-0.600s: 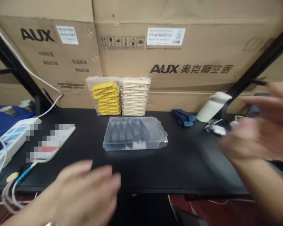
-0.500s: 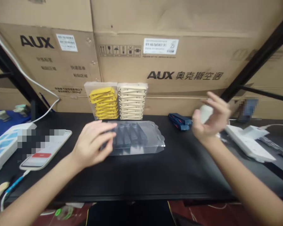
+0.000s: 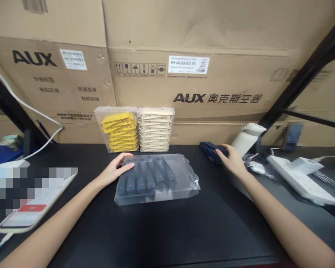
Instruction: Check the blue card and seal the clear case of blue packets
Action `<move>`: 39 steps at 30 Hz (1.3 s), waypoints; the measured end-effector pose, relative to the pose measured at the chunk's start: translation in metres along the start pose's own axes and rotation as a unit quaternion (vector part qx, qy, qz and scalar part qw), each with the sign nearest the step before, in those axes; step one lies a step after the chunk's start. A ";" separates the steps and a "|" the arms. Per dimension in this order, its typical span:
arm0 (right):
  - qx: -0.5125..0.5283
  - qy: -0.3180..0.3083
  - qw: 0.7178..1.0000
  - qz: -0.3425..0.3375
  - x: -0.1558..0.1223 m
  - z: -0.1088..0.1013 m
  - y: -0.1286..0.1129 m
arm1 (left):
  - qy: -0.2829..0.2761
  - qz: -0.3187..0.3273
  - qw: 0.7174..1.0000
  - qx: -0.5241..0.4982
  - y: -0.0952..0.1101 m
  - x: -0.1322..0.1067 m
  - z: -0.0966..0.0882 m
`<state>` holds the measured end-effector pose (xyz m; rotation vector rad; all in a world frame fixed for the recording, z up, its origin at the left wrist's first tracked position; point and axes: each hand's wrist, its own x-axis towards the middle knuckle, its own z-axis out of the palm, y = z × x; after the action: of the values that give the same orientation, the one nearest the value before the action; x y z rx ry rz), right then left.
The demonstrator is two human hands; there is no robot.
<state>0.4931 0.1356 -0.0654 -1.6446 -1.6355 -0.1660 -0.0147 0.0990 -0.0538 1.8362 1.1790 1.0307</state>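
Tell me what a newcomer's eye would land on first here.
The clear plastic box of dark packets lies mid-table, the left hand resting on its near-left corner. Behind it, against the cardboard cartons, stand a box of yellow packets and a box of cream packets side by side. To the right, the right hand touches the dark blue packets.

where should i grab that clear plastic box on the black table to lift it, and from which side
Take the clear plastic box by its two short ends, one hand each side. It lies flat and wide, too broad for one hand, and its thin walls would probably buckle if pinched mid-span. The left hand already rests on the left end; the right end, with its tab flaps, is free while the right hand touches the dark blue packets.
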 end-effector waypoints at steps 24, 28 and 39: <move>0.195 -0.067 0.965 0.162 -0.025 -0.021 -0.087 | -0.006 -0.023 1.000 -0.009 0.001 -0.001 -0.002; 0.162 -0.159 0.958 0.177 -0.030 -0.019 -0.090 | -0.009 -0.027 1.000 0.001 0.004 -0.002 -0.002; 0.366 -0.277 0.847 0.270 -0.032 -0.017 -0.094 | -0.010 -0.030 0.999 -0.005 0.000 -0.002 -0.004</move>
<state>0.4113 0.0863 -0.0329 -1.5010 -1.2706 1.1752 -0.0185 0.0976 -0.0531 1.7887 1.2069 0.9811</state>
